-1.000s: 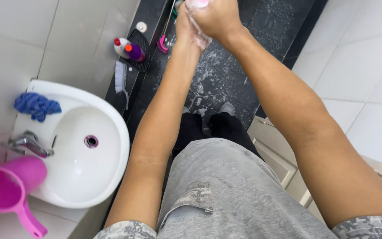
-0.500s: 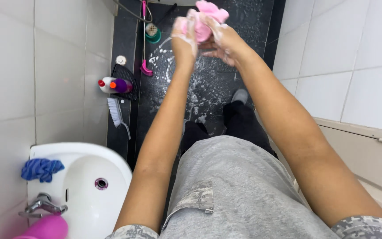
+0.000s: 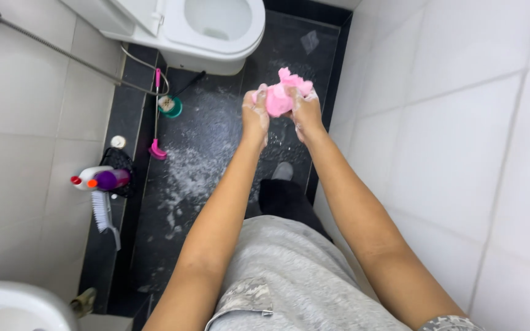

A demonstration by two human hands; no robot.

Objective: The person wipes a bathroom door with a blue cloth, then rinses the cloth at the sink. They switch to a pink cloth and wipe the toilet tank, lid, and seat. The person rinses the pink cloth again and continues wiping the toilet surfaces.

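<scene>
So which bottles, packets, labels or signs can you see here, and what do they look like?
Bottles: lying on the dark ledge by the left wall, one white with a red cap, one purple with an orange cap.
Labels, signs, screens: none that can be made out.

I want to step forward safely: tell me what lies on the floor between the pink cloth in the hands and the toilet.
In the head view, only wet black floor with some foam lies between the pink cloth and the toilet.
</scene>
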